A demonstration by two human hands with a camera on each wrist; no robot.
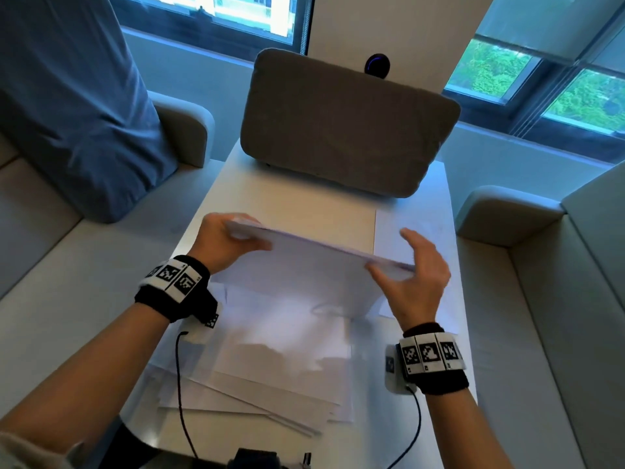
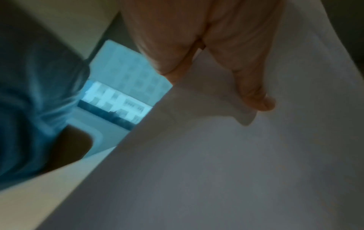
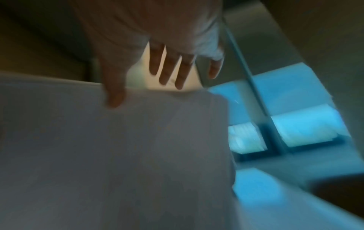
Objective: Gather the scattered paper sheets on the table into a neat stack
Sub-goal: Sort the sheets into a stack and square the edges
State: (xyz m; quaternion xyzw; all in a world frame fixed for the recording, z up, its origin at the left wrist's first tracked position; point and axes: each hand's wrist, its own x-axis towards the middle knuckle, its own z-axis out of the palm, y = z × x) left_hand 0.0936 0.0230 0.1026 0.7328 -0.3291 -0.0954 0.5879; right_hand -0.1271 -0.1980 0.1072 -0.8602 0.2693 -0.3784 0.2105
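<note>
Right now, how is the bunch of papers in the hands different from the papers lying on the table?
The held bundle stands tilted on its edge, gripped at its ends by the left hand and right hand; the loose sheets lie flat on the table. The bundle's top edges line up; the loose sheets are fanned out and crooked. Both are plain white paper.

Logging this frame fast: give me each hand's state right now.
Left hand: grips the left end of the lifted paper stack.
Right hand: thumb on the stack's right end, fingers spread behind it, holding it.
</note>
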